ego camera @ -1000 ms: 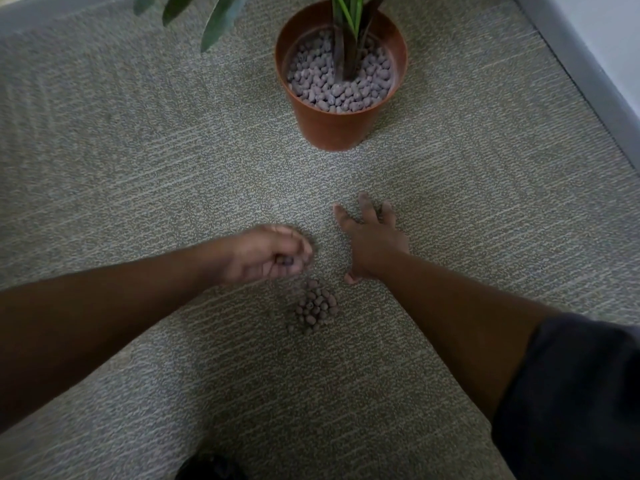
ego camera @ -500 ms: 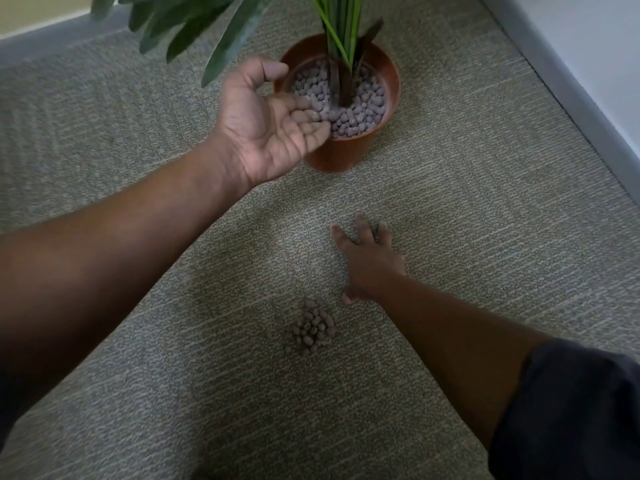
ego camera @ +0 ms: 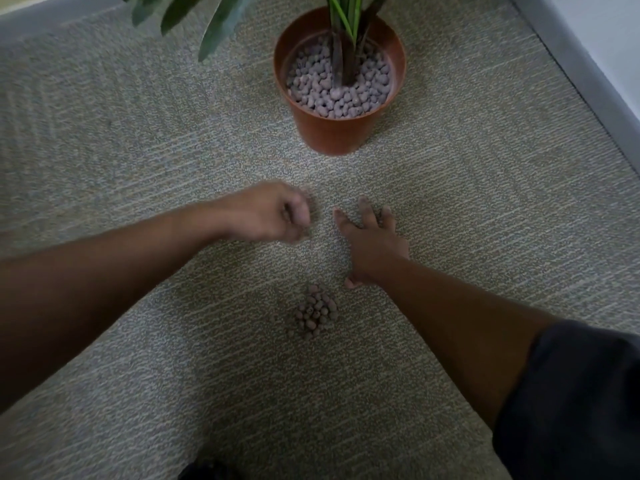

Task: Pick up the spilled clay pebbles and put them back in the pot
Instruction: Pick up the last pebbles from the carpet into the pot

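A small heap of brown clay pebbles [ego camera: 315, 313] lies on the carpet between my forearms. The terracotta pot [ego camera: 337, 133] stands further away, filled with pebbles [ego camera: 337, 95] around a green plant stem. My left hand [ego camera: 268, 214] hovers low over the carpet, beyond the heap and short of the pot. It is blurred, its fingers loosely curled, and I see nothing in it. My right hand [ego camera: 372, 240] rests flat on the carpet just right of the heap, fingers spread, holding nothing.
Grey-green carpet [ego camera: 138, 133] covers the floor. A grey baseboard [ego camera: 581, 74] and white wall run along the right. Plant leaves [ego camera: 214, 26] overhang the upper left. A dark object [ego camera: 204, 471] shows at the bottom edge.
My left hand rose from the heap to the pot's rim and opened palm-up, and has now come back down toward the carpet. My right hand stayed planted.
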A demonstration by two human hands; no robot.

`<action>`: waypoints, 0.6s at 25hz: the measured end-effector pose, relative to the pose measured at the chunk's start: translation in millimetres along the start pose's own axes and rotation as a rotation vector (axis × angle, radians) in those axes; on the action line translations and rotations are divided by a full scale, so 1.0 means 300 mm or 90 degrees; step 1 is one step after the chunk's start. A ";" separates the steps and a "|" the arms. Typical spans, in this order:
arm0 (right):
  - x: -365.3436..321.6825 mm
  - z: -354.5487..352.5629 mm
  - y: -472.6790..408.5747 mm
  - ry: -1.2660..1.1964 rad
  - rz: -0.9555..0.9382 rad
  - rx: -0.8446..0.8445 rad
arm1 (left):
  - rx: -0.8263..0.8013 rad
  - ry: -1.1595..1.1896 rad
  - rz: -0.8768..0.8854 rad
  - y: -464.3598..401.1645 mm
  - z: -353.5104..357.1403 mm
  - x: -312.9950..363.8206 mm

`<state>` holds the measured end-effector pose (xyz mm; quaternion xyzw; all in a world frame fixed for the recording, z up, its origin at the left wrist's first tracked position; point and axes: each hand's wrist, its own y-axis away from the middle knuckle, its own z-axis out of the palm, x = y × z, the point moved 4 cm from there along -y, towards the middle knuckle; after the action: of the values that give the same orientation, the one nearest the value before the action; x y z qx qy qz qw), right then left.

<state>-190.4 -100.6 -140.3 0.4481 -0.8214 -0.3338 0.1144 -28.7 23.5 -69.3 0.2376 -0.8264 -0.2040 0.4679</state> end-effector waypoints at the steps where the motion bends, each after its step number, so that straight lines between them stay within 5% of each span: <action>1: 0.000 0.002 -0.001 0.003 0.002 0.002 | -0.057 -0.088 0.006 0.018 0.067 -0.029; 6: 0.001 0.004 -0.004 0.009 -0.002 -0.001 | -0.165 -0.354 0.012 0.091 0.317 -0.148; 15: -0.001 -0.003 0.000 0.014 0.004 -0.019 | -0.009 -0.370 0.053 0.157 0.502 -0.167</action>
<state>-189.7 -100.6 -139.7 0.4474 -0.8165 -0.3404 0.1313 -146.7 107.9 -148.9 0.1318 -0.9334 -0.2496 0.2214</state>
